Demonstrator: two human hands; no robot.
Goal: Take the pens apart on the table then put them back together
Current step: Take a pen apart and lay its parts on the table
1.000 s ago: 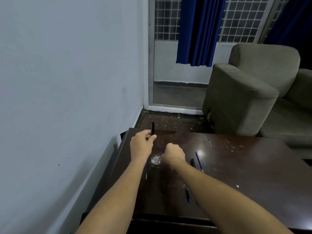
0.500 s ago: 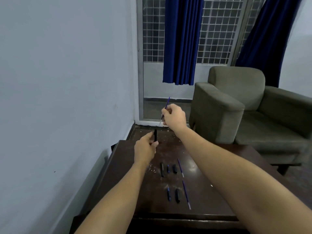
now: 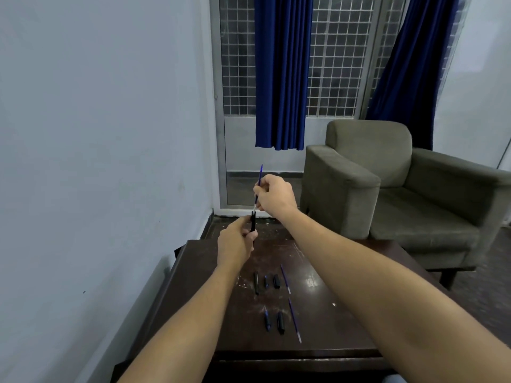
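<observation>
Step in hand: we judge the blue refill is being slid along the black barrel. Whether it is going in or coming out we cannot tell.
Where the pen is: just above centre of the frame, held in the air beyond the far edge of the table. The refill's lower end meets the barrel's top opening.
Left hand: fingers curled round the barrel's lower part, holding it nearly upright.
Right hand: thumb and fingertips pinch the refill at mid-length, and its upper end sticks out above the hand.
Alignment: we should keep refill and barrel on one straight line, since the refill looks thin and would likely bow if pushed at an angle.
Grip advice: we would pinch closer to the barrel mouth, so that less free length can flex.
Force: light and steady along the axis, with the left hand only bracing.
Loose parts: two rows lie in the lower centre of the frame, and we should keep our forearms from sweeping them.
</observation>
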